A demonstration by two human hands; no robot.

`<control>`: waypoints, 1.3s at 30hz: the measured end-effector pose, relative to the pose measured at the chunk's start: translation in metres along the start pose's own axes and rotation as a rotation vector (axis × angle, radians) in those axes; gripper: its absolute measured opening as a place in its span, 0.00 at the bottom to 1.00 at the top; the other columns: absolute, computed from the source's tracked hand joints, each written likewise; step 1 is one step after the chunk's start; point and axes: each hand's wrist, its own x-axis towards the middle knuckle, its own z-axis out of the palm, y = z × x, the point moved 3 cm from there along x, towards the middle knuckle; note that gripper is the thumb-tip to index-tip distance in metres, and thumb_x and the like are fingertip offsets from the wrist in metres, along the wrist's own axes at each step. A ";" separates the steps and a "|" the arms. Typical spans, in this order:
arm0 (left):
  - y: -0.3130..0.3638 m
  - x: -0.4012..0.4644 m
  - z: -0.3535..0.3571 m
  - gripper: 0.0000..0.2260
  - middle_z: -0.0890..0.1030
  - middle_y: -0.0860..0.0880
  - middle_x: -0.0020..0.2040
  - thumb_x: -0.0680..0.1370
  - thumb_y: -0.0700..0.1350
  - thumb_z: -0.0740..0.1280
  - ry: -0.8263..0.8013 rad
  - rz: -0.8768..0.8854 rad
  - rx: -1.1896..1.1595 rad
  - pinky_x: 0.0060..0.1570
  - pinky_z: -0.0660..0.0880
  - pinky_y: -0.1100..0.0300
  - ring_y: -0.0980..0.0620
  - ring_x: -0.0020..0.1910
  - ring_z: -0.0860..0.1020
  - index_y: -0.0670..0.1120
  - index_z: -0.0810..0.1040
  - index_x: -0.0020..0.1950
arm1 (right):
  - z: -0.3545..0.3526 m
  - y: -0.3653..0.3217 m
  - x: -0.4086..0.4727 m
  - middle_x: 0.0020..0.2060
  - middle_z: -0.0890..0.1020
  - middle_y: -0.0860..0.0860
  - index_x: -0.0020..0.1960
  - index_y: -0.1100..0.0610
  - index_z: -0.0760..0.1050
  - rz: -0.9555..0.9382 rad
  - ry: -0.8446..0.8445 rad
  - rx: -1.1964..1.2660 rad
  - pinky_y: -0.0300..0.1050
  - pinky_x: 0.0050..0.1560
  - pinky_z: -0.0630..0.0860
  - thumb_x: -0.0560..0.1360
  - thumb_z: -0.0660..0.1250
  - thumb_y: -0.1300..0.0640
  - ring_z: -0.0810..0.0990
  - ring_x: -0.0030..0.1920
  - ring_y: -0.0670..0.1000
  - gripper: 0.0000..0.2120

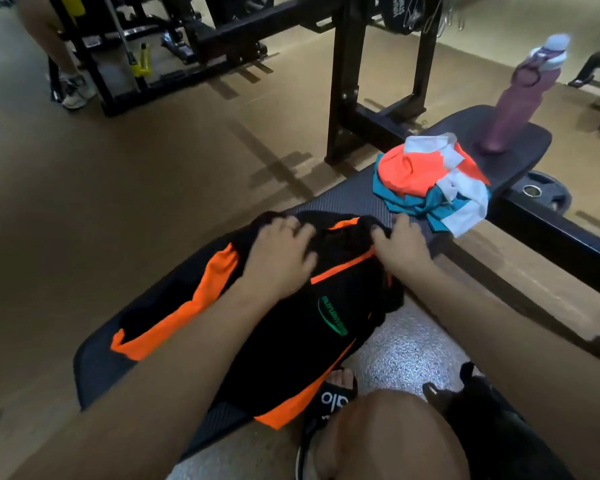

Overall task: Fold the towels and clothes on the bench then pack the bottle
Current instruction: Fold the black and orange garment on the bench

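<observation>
A black garment with orange panels and a green logo (291, 306) lies spread across the near end of the dark padded bench (343, 199). My left hand (281, 251) presses flat on its upper part, fingers spread. My right hand (400, 242) pinches the garment's far right edge. Farther along the bench sits a crumpled pile of orange, teal and white cloth (430, 178). A purple bottle with a pale lid (520, 98) stands upright at the far end of the bench.
A black bag (492, 420) rests by my knee at the lower right. My sandalled foot (333, 393) is on the speckled floor. A black rack frame (347, 81) stands behind the bench, a weight plate (541, 192) lies beyond it, and another person's leg (66, 74) is far left.
</observation>
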 end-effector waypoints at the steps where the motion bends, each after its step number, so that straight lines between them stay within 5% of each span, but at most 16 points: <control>1: 0.014 -0.002 0.019 0.23 0.73 0.43 0.66 0.79 0.59 0.60 -0.106 0.051 -0.047 0.64 0.69 0.47 0.41 0.65 0.72 0.51 0.71 0.72 | 0.004 0.004 -0.010 0.62 0.72 0.65 0.69 0.62 0.66 -0.070 0.018 -0.019 0.58 0.63 0.68 0.80 0.63 0.47 0.71 0.64 0.67 0.24; 4: 0.032 -0.008 0.061 0.28 0.58 0.45 0.80 0.81 0.64 0.55 -0.353 0.002 -0.110 0.76 0.55 0.43 0.43 0.79 0.58 0.58 0.58 0.80 | 0.017 0.015 -0.037 0.61 0.72 0.60 0.71 0.57 0.67 -0.313 0.121 -0.095 0.57 0.60 0.72 0.77 0.66 0.46 0.73 0.61 0.62 0.27; 7: 0.032 -0.008 0.076 0.30 0.42 0.49 0.83 0.81 0.67 0.51 -0.430 -0.039 -0.112 0.77 0.44 0.37 0.44 0.81 0.42 0.63 0.45 0.81 | 0.024 0.022 -0.046 0.67 0.68 0.61 0.75 0.52 0.64 -0.418 0.150 -0.255 0.58 0.61 0.74 0.74 0.69 0.47 0.70 0.64 0.61 0.32; 10: 0.031 -0.003 0.079 0.29 0.40 0.50 0.83 0.81 0.68 0.50 -0.430 -0.043 -0.140 0.76 0.43 0.35 0.44 0.81 0.40 0.66 0.44 0.80 | 0.026 0.036 -0.022 0.65 0.70 0.61 0.69 0.55 0.72 -0.361 0.088 -0.332 0.57 0.57 0.75 0.77 0.66 0.57 0.71 0.62 0.63 0.21; 16: 0.005 -0.005 0.069 0.28 0.51 0.47 0.82 0.82 0.63 0.56 -0.278 -0.062 -0.190 0.77 0.51 0.40 0.44 0.80 0.51 0.61 0.53 0.81 | 0.007 0.026 0.043 0.56 0.74 0.61 0.55 0.66 0.77 -0.418 0.029 -0.409 0.57 0.54 0.72 0.73 0.62 0.70 0.73 0.57 0.65 0.13; 19: -0.033 -0.010 0.055 0.29 0.64 0.42 0.77 0.79 0.54 0.65 -0.019 -0.146 -0.079 0.73 0.61 0.44 0.40 0.74 0.63 0.54 0.62 0.79 | 0.013 0.009 0.041 0.57 0.74 0.61 0.55 0.63 0.75 -0.406 0.108 -0.622 0.59 0.61 0.68 0.71 0.62 0.62 0.70 0.61 0.66 0.13; 22: -0.070 -0.012 0.053 0.30 0.67 0.40 0.73 0.79 0.51 0.66 -0.111 -0.286 -0.037 0.67 0.68 0.46 0.39 0.70 0.68 0.51 0.60 0.79 | 0.053 -0.010 0.014 0.63 0.75 0.61 0.64 0.59 0.76 -0.610 -0.006 -0.524 0.59 0.64 0.69 0.75 0.55 0.53 0.71 0.65 0.65 0.22; 25: -0.087 -0.008 0.056 0.20 0.72 0.41 0.65 0.82 0.47 0.62 -0.205 -0.264 0.060 0.53 0.75 0.48 0.40 0.60 0.74 0.47 0.66 0.73 | 0.094 -0.013 -0.009 0.81 0.55 0.55 0.80 0.46 0.58 -0.549 -0.264 -0.491 0.61 0.78 0.51 0.82 0.50 0.41 0.52 0.80 0.60 0.27; 29: -0.115 0.017 0.046 0.05 0.76 0.40 0.52 0.80 0.36 0.60 -0.091 -0.258 0.032 0.41 0.74 0.47 0.38 0.48 0.78 0.41 0.74 0.54 | 0.105 -0.014 -0.007 0.82 0.44 0.52 0.81 0.42 0.46 -0.546 -0.267 -0.526 0.60 0.79 0.40 0.82 0.44 0.36 0.40 0.81 0.57 0.30; 34: -0.149 0.054 0.032 0.08 0.75 0.34 0.58 0.80 0.35 0.58 0.093 -0.458 -0.062 0.52 0.72 0.45 0.35 0.54 0.75 0.35 0.72 0.58 | 0.107 -0.011 -0.007 0.82 0.46 0.52 0.81 0.41 0.46 -0.573 -0.174 -0.553 0.58 0.79 0.41 0.80 0.39 0.34 0.41 0.81 0.56 0.31; 37: -0.137 0.063 0.034 0.19 0.72 0.32 0.66 0.79 0.46 0.61 0.123 -0.441 0.110 0.67 0.66 0.40 0.34 0.66 0.70 0.38 0.70 0.67 | 0.107 -0.010 -0.008 0.82 0.47 0.51 0.81 0.40 0.47 -0.590 -0.142 -0.544 0.58 0.79 0.42 0.80 0.38 0.33 0.42 0.81 0.55 0.31; 39: -0.114 0.063 0.047 0.28 0.68 0.36 0.73 0.79 0.57 0.62 0.005 -0.302 0.116 0.73 0.58 0.40 0.37 0.74 0.63 0.45 0.65 0.75 | 0.106 -0.009 -0.007 0.82 0.48 0.52 0.81 0.40 0.49 -0.604 -0.120 -0.523 0.58 0.79 0.43 0.80 0.39 0.34 0.43 0.81 0.55 0.31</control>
